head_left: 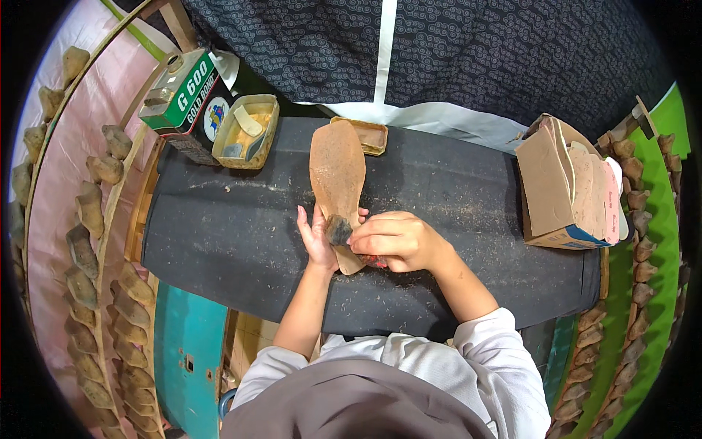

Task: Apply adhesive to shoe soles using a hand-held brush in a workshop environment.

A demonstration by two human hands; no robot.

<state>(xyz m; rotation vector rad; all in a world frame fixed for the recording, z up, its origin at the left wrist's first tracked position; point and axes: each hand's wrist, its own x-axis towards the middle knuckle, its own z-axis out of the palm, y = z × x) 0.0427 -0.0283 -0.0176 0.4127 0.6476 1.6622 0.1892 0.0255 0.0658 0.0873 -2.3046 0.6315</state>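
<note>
The tan, sole-shaped piece [338,172] with a dark grey, rounded heel end [338,230] is held above the surface [453,278], a table covered in black cloth, its broad end pointing away from the person. The left hand [319,241] supports the heel from below; its grip wraps underneath, thumb spread to the side. The right hand [398,241] keeps a narrow grip at the heel, fingers curled and apparently closed on a small red-and-dark item [375,261], mostly hidden. A tan flap [348,262] projects toward the person. The step appears to be work on the heel edge: steady the piece with the left palm, work in short, controlled strokes, and keep the left fingers clear of any edge. Beyond the broad end sits a shallow tan tray [374,139]; farther left, a yellowish, open container [268,139] holds offcuts. At right, a brown cardboard box [545,186] holds sole-shaped sheets [589,183].
</note>
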